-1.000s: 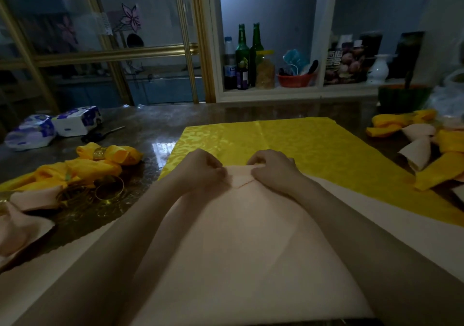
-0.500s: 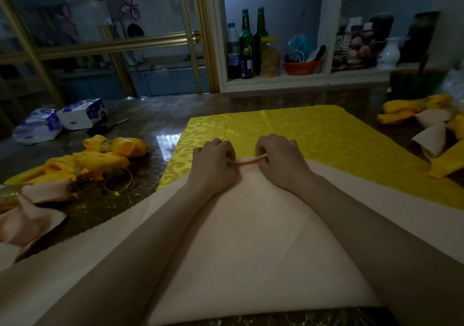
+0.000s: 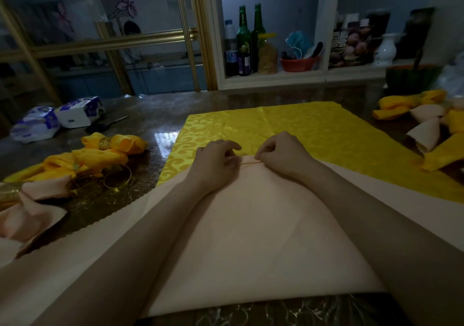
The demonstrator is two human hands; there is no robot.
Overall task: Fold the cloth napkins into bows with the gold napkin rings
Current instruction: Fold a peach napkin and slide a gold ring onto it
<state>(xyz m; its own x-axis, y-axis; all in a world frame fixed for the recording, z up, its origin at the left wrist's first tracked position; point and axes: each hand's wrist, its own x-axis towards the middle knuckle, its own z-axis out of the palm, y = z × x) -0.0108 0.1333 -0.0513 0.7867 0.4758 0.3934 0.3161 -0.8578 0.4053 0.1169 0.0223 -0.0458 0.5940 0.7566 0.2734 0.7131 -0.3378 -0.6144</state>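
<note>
While the peach napkin (image 3: pixel 251 238) lies spread over the yellow napkin (image 3: pixel 313 130), the left hand (image 3: pixel 216 160) and right hand (image 3: pixel 281 155) pinch its far tip with curled fingers, seemingly to keep the first narrow pleat even, a gold ring (image 3: pixel 117 179) lying nearby.

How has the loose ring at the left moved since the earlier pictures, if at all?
No. The loose ring lies at the same spot against the yellow bows as before, just on their near side.
</note>
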